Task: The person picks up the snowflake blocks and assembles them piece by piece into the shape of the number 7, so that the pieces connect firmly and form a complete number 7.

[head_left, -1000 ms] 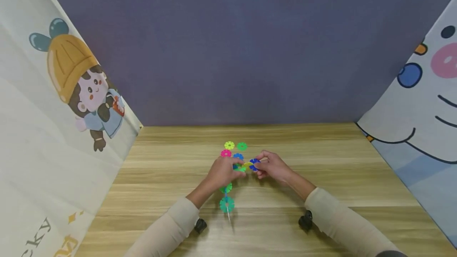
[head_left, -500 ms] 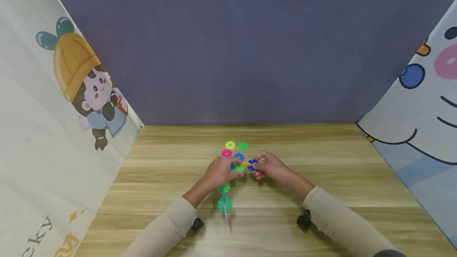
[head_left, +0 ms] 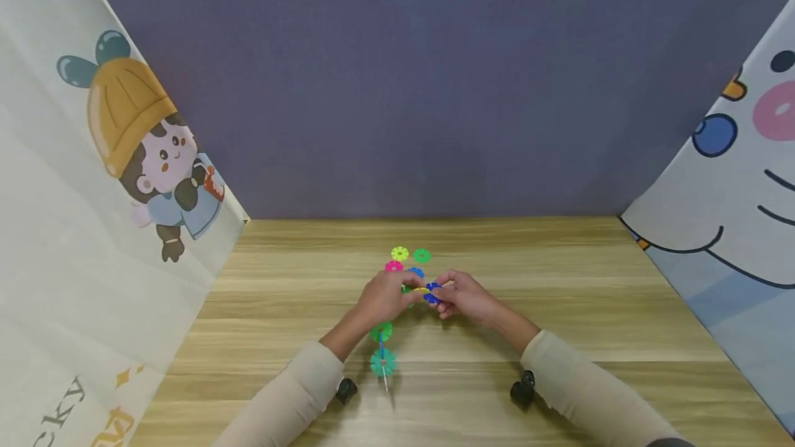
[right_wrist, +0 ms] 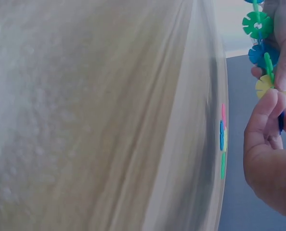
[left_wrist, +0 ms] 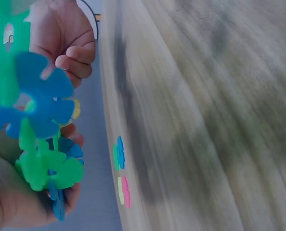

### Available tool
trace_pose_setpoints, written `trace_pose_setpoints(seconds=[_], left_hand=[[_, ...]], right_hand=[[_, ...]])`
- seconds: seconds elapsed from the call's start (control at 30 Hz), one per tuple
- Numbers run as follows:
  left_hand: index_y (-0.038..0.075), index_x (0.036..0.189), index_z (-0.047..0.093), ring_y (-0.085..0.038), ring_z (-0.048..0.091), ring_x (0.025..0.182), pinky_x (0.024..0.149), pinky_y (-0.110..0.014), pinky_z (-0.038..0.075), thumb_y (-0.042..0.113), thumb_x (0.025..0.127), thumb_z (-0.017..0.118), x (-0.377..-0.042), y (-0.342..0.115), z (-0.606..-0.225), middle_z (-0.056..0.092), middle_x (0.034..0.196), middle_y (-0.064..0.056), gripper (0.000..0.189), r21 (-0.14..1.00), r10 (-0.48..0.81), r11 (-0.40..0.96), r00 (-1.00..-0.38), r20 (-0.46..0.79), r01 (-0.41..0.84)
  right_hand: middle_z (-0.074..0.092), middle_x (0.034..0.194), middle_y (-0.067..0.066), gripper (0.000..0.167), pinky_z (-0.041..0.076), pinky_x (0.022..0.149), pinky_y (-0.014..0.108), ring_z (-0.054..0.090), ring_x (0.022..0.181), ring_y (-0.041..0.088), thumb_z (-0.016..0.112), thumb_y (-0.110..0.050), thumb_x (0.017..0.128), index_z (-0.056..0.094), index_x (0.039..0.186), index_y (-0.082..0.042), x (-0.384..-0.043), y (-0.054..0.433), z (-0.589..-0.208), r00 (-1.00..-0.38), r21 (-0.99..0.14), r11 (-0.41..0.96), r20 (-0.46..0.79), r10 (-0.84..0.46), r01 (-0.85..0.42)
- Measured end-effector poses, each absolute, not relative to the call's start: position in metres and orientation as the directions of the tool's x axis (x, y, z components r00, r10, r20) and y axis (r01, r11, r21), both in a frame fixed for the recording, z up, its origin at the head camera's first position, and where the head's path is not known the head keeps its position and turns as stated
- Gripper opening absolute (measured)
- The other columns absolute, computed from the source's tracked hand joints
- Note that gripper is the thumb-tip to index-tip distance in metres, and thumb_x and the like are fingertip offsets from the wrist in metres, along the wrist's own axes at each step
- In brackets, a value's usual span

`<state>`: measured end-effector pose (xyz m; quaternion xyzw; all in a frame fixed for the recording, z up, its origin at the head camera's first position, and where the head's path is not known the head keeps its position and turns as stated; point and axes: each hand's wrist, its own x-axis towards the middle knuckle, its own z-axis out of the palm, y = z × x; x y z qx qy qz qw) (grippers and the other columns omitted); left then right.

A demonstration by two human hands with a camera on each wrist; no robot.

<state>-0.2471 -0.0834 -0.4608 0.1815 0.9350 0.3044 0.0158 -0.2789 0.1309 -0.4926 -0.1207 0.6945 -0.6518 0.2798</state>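
Observation:
My left hand (head_left: 386, 296) pinches the end of a chain of interlocking snowflake discs, close to its yellow disc (head_left: 421, 290). From that hand the chain trails down toward me, with a green disc (head_left: 381, 331) and a teal disc (head_left: 382, 363) at its near end. Between right thumb and fingers, my right hand (head_left: 467, 300) holds a dark blue snowflake disc (head_left: 431, 293) against the yellow one. Whether their slots interlock cannot be told. In the left wrist view, blue (left_wrist: 42, 103) and green discs (left_wrist: 51, 168) of the chain cover part of the left hand.
Beyond the hands, loose discs lie flat on the wooden table (head_left: 528, 247): yellow-green (head_left: 400, 253), green (head_left: 421, 255), pink (head_left: 394, 266) and blue (head_left: 416, 272). A dark panel (head_left: 397, 88) rises behind the table, with printed cloths on both sides.
The right hand has moved left, bringing the dark blue disc up to the yellow one. The chain's near end has swung slightly left and toward me.

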Motion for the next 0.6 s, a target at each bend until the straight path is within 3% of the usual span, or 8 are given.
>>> trace_pose_setpoints(seconds=[0.23, 0.37, 0.6], left_hand=[[0.020, 0.106, 0.077, -0.008, 0.067, 0.083, 0.069, -0.025, 0.052, 0.024, 0.094, 0.074, -0.246, -0.091, -0.459, 0.077, 0.097, 0.004, 0.012, 0.611, 0.375, 0.714, -0.924, 0.076, 0.340], [0.021, 0.107, 0.076, -0.011, 0.069, 0.088, 0.075, -0.028, 0.055, 0.023, 0.095, 0.073, -0.244, -0.097, -0.461, 0.077, 0.099, 0.004, 0.012, 0.621, 0.375, 0.711, -0.925, 0.063, 0.330], [0.019, 0.108, 0.075, -0.017, 0.070, 0.097, 0.088, -0.039, 0.057, 0.022, 0.096, 0.071, -0.242, -0.106, -0.464, 0.077, 0.102, 0.001, 0.013, 0.634, 0.367, 0.707, -0.929, 0.048, 0.312]], right_hand=[[0.070, 0.078, 0.007, 0.018, 0.058, 0.058, 0.024, 0.061, 0.060, 0.009, 0.053, -0.007, 0.104, 0.048, 0.116, 0.005, -0.278, 0.124, -0.494, -0.826, -0.968, 0.169, -0.248, -0.507, 0.187], [0.067, 0.079, 0.012, 0.022, 0.057, 0.058, 0.027, 0.061, 0.062, 0.013, 0.054, -0.013, 0.104, 0.056, 0.115, 0.005, -0.281, 0.121, -0.493, -0.845, -0.957, 0.258, -0.248, -0.474, 0.137], [0.066, 0.080, 0.008, 0.020, 0.055, 0.059, 0.027, 0.060, 0.067, 0.015, 0.057, -0.013, 0.103, 0.063, 0.114, 0.002, -0.294, 0.118, -0.494, -0.869, -0.929, 0.369, -0.206, -0.450, 0.030]])
